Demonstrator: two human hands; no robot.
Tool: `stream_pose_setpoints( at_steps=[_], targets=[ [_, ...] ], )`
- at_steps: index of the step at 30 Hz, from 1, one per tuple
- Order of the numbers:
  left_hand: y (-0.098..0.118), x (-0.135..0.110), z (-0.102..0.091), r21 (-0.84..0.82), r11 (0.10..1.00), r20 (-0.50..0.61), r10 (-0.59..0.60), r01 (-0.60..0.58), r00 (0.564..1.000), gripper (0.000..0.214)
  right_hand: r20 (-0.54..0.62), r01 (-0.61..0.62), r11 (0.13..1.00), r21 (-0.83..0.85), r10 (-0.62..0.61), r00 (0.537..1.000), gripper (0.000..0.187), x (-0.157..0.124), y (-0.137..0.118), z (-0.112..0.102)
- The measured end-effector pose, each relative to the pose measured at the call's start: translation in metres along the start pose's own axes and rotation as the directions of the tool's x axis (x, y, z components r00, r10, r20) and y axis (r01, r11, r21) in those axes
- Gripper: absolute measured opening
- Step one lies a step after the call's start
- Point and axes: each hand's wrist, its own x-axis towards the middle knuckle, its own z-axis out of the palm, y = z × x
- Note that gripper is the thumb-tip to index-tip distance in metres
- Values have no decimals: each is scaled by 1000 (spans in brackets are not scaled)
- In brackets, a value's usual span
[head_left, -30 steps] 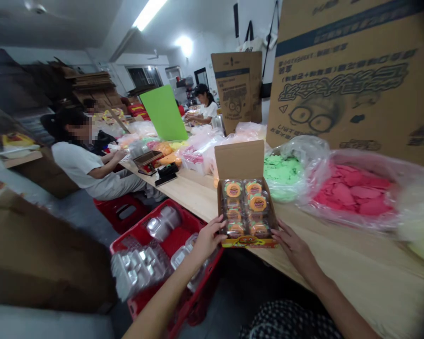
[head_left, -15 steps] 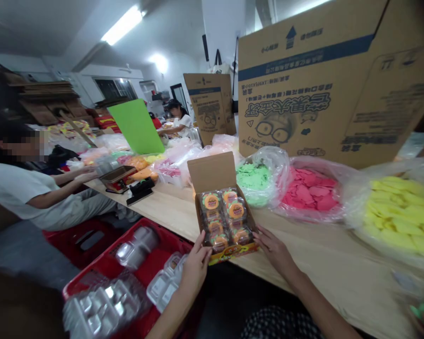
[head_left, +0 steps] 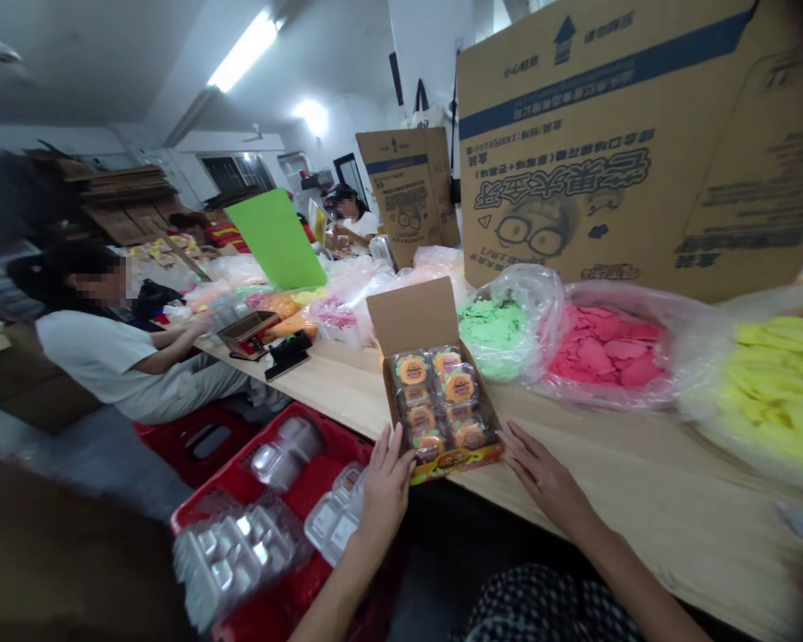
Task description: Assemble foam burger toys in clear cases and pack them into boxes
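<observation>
An open cardboard box [head_left: 416, 323] with its lid raised stands at the table's near edge. Inside it are wrapped burger-printed sweets [head_left: 459, 387] in two columns, and its front panel is yellow and printed. My left hand [head_left: 389, 477] presses its fingers along the left front corner of the box. On the opposite side, my right hand [head_left: 539, 468] has its fingertips against the right front corner. Between them, my two hands hold the box. What lies under the box is hidden.
Bags of green [head_left: 492, 323], pink [head_left: 608, 348] and yellow pieces [head_left: 780, 379] line the table's [head_left: 575, 419] back. Behind stands a large carton [head_left: 642, 169]. Below left, a red crate [head_left: 201, 508] holds clear plastic trays [head_left: 234, 553]. A co-worker [head_left: 100, 348] sits at the left.
The camera view has turned slightly left, so the scene sits further right. My hands stay at the box's front corners, the left-hand fingers now more stretched along its side.
</observation>
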Motion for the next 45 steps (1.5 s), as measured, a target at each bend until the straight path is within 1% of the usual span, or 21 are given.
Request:
stream_pose_setpoints(
  at_steps=[3,6,9,11,12,13,14,16,18,19,21,23,25,28,32,35,37,39,41,43,45],
  targets=[
    [-5,-6,2,4,999,-10,40,-39,999,36,-53,-11,999,-32,10,999,40,-17,-8,-19],
    [4,-2,1,10,1000,-86,-13,14,996,46,-112,-73,995,-74,65,992,36,-46,-15,-50],
    [39,14,3,-157,987,-190,-14,-16,982,52,-211,-217,972,-92,194,958,31,-88,-18,-85],
    [78,27,13,-391,920,-92,4,-40,996,44,-319,-356,933,-43,325,890,23,-121,-21,-103],
    [102,35,22,-511,859,9,13,-7,1000,37,-386,-432,902,6,400,831,20,-138,-22,-110],
    [127,44,33,-619,783,130,28,59,991,31,-453,-505,860,74,480,751,17,-155,-23,-116],
    [152,53,48,-700,692,276,35,176,960,27,-513,-569,807,160,561,650,16,-170,-23,-121],
    [203,74,81,-780,509,484,124,363,867,26,-576,-630,680,376,704,416,19,-194,-21,-128],
    [252,97,115,-737,401,641,160,544,751,27,-544,-587,552,592,811,215,25,-210,-16,-135],
    [276,108,131,-718,392,673,178,576,718,27,-502,-546,494,677,852,149,28,-215,-12,-139],
    [318,127,156,-691,390,710,211,609,672,29,-406,-486,392,781,910,81,33,-221,-4,-146],
    [352,141,175,-658,409,743,216,632,634,33,-327,-484,313,817,943,56,36,-223,3,-152],
    [375,149,188,-632,433,763,203,643,613,31,-276,-501,262,825,960,47,38,-221,9,-157],
    [389,152,198,-625,456,760,170,634,627,20,-229,-510,224,830,972,55,38,-217,15,-162],
    [377,143,193,-632,472,738,128,614,662,18,-175,-489,197,850,980,92,35,-214,20,-163],
    [354,133,177,-651,468,719,129,597,683,27,-135,-476,177,861,983,121,33,-210,23,-162],
    [338,126,163,-689,474,689,191,549,699,37,-121,-464,172,869,983,137,32,-206,25,-160],
    [325,121,149,-742,504,629,296,442,718,45,-112,-449,166,878,983,146,31,-201,26,-158],
    [317,117,135,-797,538,540,430,275,723,50,-89,-440,150,886,984,155,30,-196,28,-156],
    [316,113,124,-838,537,444,572,94,690,50,-66,-431,133,893,984,167,30,-192,28,-154],
    [317,110,117,-864,502,363,682,-45,634,50,-56,-420,127,898,982,178,29,-190,29,-152]
  ],
)
